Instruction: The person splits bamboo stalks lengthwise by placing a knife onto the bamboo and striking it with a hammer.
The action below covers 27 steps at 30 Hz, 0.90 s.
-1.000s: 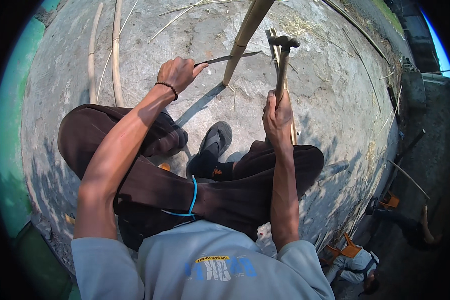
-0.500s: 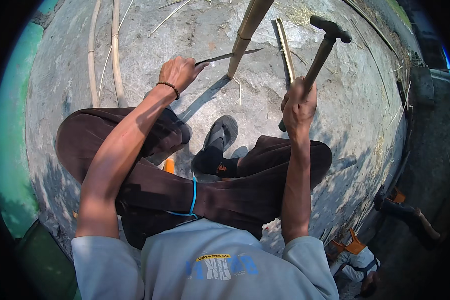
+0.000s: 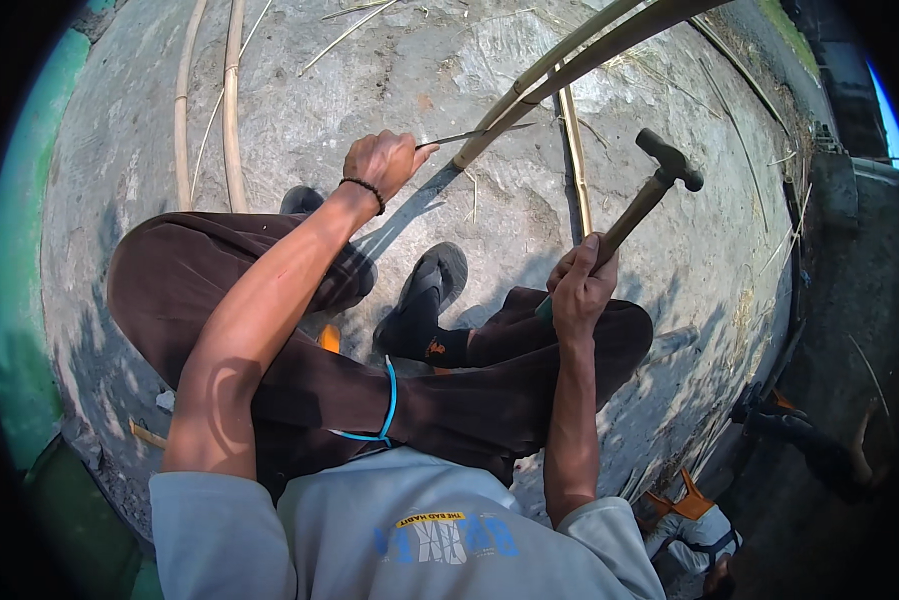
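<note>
My left hand point(image 3: 382, 163) is closed round the handle of a knife point(image 3: 452, 137), whose thin blade lies across a bamboo pole point(image 3: 478, 148) near its lower end. Above the blade the pole is parted lengthwise into two halves that lean up to the right; its foot rests on the ground. In my right hand point(image 3: 582, 295) is a hammer point(image 3: 632, 212), gripped by its wooden handle. The dark hammer head point(image 3: 670, 160) is raised to the right of the bamboo, apart from it and from the blade.
Two bamboo poles point(image 3: 233, 110) lie at the left. A split bamboo strip point(image 3: 575, 165) lies beyond my right hand. My shoe point(image 3: 448, 275) is on the concrete ground point(image 3: 390, 90). At lower right, a person point(image 3: 705, 535) is near an orange seat point(image 3: 682, 497); another person point(image 3: 805, 435) is farther off.
The bamboo now leans further right, and its halves show spread apart. My left hand and the knife have shifted slightly right and nearer; my right hand has lowered with the hammer.
</note>
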Each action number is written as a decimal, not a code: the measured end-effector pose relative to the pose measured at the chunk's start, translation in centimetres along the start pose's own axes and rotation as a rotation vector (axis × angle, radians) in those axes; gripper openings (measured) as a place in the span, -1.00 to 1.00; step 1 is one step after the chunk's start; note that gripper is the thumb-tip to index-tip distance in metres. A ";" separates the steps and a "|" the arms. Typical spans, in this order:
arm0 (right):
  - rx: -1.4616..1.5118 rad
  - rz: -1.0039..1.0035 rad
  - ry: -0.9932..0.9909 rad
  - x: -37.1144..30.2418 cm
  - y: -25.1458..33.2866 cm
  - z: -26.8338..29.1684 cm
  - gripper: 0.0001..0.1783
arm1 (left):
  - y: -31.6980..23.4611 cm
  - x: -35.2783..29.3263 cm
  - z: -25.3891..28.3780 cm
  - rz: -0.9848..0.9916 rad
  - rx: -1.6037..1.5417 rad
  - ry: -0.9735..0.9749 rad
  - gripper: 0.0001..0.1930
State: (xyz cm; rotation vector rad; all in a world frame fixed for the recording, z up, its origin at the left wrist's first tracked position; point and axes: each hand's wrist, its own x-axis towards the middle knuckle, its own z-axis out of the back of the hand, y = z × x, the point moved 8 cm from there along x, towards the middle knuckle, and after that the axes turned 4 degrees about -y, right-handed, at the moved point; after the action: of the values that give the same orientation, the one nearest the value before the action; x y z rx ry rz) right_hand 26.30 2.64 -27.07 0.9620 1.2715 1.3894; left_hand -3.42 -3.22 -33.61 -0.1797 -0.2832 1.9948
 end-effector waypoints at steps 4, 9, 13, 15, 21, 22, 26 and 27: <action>-0.573 0.166 0.297 -1.1 0.4 -3.9 -0.64 | -0.5 0.3 -0.4 -0.011 -0.036 -0.050 -0.38; -0.481 0.191 0.304 0.3 2.4 -6.9 -0.72 | -0.5 0.0 -1.2 0.018 -0.073 -0.069 -0.38; -0.225 0.325 0.226 0.9 3.8 -6.8 -0.76 | 0.2 0.0 -0.5 0.098 -0.074 0.088 -0.35; -0.596 0.275 0.306 1.9 -2.6 -6.8 -0.78 | -0.1 0.3 -1.3 0.092 -0.070 0.082 -0.35; -0.518 0.120 0.292 0.7 -0.4 -6.7 -0.80 | 0.4 -1.1 -2.1 0.149 -0.066 0.199 -0.42; -0.474 0.099 0.244 0.4 0.5 -6.1 -0.82 | 0.4 -0.5 -1.9 0.135 -0.056 0.176 -0.43; -0.521 0.245 0.329 1.4 -2.2 -7.5 -0.83 | 0.2 -0.3 -1.8 0.089 -0.009 0.100 -0.46; -0.707 0.216 0.448 2.1 -6.4 -7.7 -0.84 | 0.2 -0.4 -2.8 0.103 -0.004 0.185 -0.48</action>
State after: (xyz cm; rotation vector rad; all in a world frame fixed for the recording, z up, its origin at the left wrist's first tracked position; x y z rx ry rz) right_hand 19.36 2.84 -34.60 0.3074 0.8689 2.1081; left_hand -2.74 -3.37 -36.35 -0.3862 -0.1622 2.0622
